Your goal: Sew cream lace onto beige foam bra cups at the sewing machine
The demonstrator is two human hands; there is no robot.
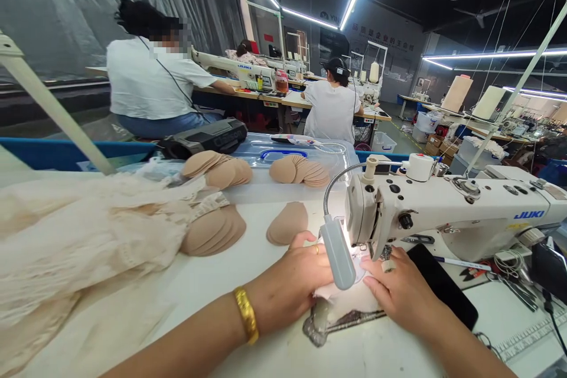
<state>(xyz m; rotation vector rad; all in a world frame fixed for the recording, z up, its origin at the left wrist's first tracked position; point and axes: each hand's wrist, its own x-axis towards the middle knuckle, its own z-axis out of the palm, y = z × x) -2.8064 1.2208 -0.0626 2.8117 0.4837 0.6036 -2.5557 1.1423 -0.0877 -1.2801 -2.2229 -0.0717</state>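
Observation:
A pale pink-white fabric piece [348, 301] lies on the metal plate under the needle area of a white JUKI sewing machine [425, 209]. My left hand [299, 274], with a gold bracelet and a ring, rests on the fabric's left side, its fingers stretched forward. A grey lamp head [339, 254] hides some of its fingertips. From the right, my right hand [401, 283] reaches in beside the presser foot; its thumb and forefinger are apart, touching the fabric. Just beyond my left hand is a single beige pad [287, 223].
Stacked beige pads [215, 230] and cream lace fabric [88, 236] occupy the left. More pads sit on a clear plastic box [252, 153]. Right of the machine bed lie a black phone [443, 286], a pen and small tools. Two people in white shirts sit ahead.

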